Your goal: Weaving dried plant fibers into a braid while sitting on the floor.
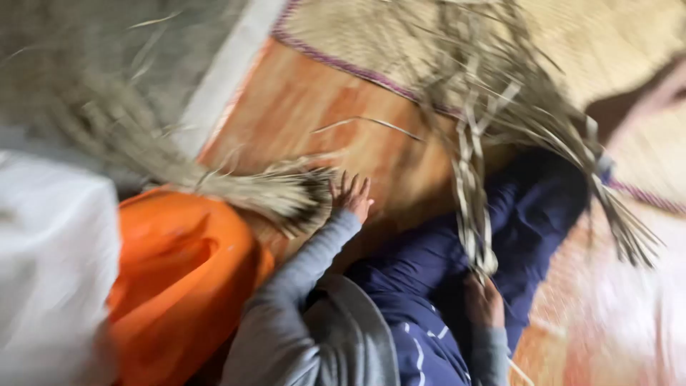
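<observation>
Left hand (351, 194), fingers spread, meets the cut end of a dry straw bundle (275, 189) lying left; right hand (484, 300) pinches a woven strip (471, 207) at its near end. Light, springy, brittle-looking; best gripped near the butts.

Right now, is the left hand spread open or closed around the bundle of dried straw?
Spread open: the left hand has its fingers splayed against the cut end of the dried straw bundle, not wrapped around it.

Left hand (351, 196) touches a straw bundle (264, 189); right hand (484, 302) grips a plaited strip (471, 207)
</observation>
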